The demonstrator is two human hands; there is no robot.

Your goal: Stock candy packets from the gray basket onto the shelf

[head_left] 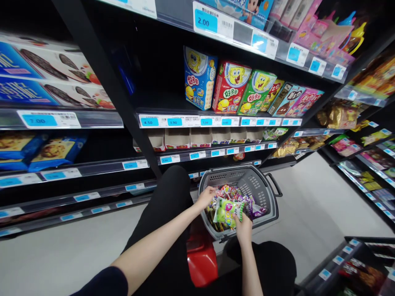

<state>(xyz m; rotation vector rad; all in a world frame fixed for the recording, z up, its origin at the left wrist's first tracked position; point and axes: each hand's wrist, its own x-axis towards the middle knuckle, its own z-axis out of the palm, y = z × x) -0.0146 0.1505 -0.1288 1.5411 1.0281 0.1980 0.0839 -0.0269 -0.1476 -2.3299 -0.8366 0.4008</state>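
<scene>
My right hand (243, 229) grips a green candy bag (227, 212) by its right end, thumb on top, above the shopping basket. My left hand (207, 197) reaches over the basket's left side, its fingers bent together at colourful candy bags (231, 191); what they pinch, if anything, is too small to make out. The grey basket (262, 190) stands on the floor between my knees, with its black handle folded out to the right. Red, white and purple bags (257, 210) lie inside it, partly hidden by the green bag.
Ahead are shelves with snack boxes (232, 87) and a row of open cardboard display boxes (200, 138) below. Biscuit packs (55, 76) fill the left shelves. Under me is something red (202, 261), partly hidden. A low rack (348, 263) stands at the lower right.
</scene>
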